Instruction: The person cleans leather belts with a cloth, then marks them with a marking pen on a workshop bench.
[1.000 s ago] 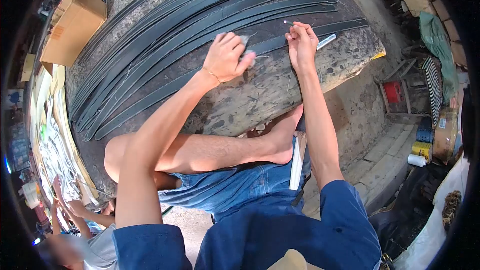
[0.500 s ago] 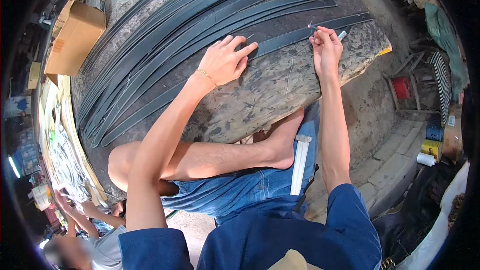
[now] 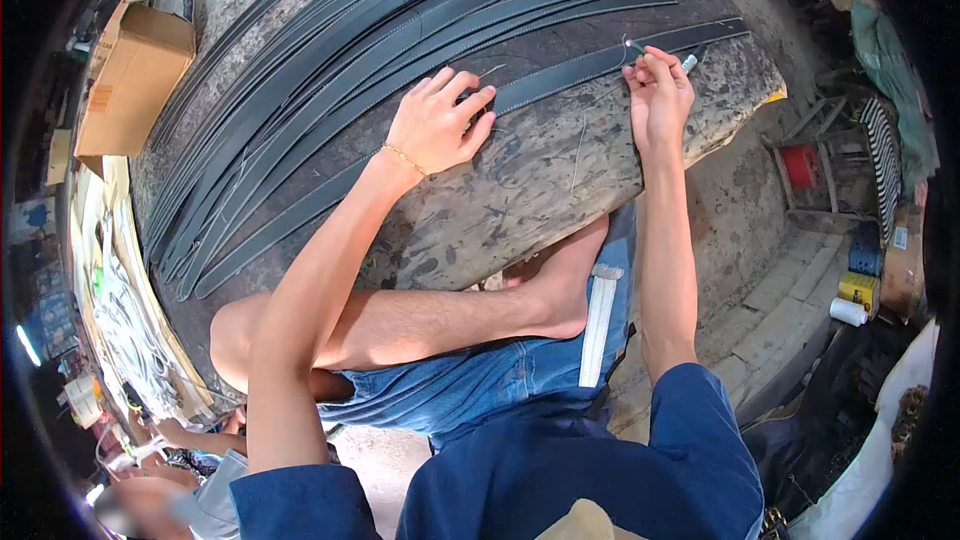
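My left hand [image 3: 440,125] rests on a dark stitched strap [image 3: 560,78], its fingers bent and apart; a thin thread lies by its fingertips. My right hand [image 3: 660,100] pinches a slim tool [image 3: 688,64], whose pale end sticks out beside the fingers. The tool's other end shows a small bright spot just above the strap's lower right part. Loose threads [image 3: 580,150] lie on the worn work surface [image 3: 480,210] below the strap.
Many dark straps [image 3: 330,70] lie side by side across the surface. A cardboard box [image 3: 135,75] stands at left, near white cords [image 3: 130,310]. A bent leg [image 3: 430,325] is below the surface edge. Another person [image 3: 150,500] is at lower left; a stool [image 3: 805,165] stands at right.
My left hand has shifted slightly left along the strap. My right hand has moved a little right, and the tool's tip now shows a brighter spot. The view has shifted slightly.
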The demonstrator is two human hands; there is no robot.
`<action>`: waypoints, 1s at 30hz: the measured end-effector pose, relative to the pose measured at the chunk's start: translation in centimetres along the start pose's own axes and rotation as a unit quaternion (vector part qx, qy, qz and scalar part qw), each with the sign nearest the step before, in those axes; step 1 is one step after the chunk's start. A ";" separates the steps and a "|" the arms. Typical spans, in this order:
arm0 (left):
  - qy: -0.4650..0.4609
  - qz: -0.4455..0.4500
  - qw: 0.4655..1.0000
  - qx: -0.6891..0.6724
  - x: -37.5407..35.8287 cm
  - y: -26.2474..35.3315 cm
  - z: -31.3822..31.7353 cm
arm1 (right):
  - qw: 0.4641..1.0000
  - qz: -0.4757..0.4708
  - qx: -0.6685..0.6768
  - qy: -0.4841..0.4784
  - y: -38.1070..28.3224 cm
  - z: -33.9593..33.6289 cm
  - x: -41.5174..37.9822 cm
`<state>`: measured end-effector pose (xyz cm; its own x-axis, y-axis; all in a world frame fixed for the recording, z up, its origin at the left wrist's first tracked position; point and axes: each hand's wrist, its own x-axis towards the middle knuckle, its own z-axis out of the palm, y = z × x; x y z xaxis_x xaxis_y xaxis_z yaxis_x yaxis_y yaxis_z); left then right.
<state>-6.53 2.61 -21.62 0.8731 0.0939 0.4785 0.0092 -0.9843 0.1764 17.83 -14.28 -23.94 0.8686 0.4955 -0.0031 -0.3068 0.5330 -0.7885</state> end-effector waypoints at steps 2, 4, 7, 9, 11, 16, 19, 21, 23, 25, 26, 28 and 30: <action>-0.022 -0.018 1.000 -0.009 0.1 0.1 -0.2 | 1.000 0.000 0.019 0.019 -0.3 -0.2 0.2; -0.044 -0.039 0.998 -0.019 0.5 0.1 -0.3 | 0.999 -0.014 0.011 0.030 -0.4 -0.6 0.6; -0.130 -0.092 0.987 -0.038 1.2 -0.1 -1.4 | 0.998 -0.043 -0.035 0.020 -1.0 -1.5 1.7; -0.232 -0.123 0.964 -0.032 2.2 -0.6 -2.6 | 0.996 -0.056 -0.065 0.010 -1.7 -2.1 2.3; -0.341 -0.151 0.928 0.018 3.2 -0.6 -4.9 | 0.994 -0.068 -0.080 -0.029 -1.8 -3.1 2.9; -0.185 -0.157 0.969 -0.037 3.8 1.2 -2.9 | 0.978 -0.085 -0.186 -0.049 -1.4 -2.9 2.2; -0.067 -0.137 0.986 -0.067 5.8 4.7 1.3 | 0.986 -0.084 -0.137 -0.040 -1.6 -2.6 2.0; -0.028 -0.121 0.990 -0.064 7.0 6.2 3.7 | 0.987 -0.079 -0.136 -0.042 -1.7 -2.7 1.9; -0.047 -0.203 0.978 -0.034 8.1 7.3 4.7 | 0.988 -0.078 -0.129 -0.042 -1.7 -2.6 2.0; -0.010 -0.208 0.977 -0.039 7.8 7.3 6.1 | 0.983 -0.073 -0.163 -0.038 -1.8 -2.8 1.9; 0.025 -0.216 0.975 -0.046 7.7 7.5 6.5 | 0.984 -0.074 -0.160 -0.038 -1.8 -2.9 1.9; 0.067 -0.209 0.975 -0.040 7.6 7.6 7.3 | 0.984 -0.076 -0.152 -0.046 -1.6 -2.8 2.1; 0.091 -0.177 0.979 -0.032 7.7 7.7 7.4 | 0.988 -0.062 -0.132 -0.045 -1.6 -2.7 2.4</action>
<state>3.86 -5.32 -22.94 0.7194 0.4587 0.5215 0.2605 -0.8742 0.4097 21.43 -15.83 -24.39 0.8518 0.5024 0.1485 -0.0780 0.4021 -0.9123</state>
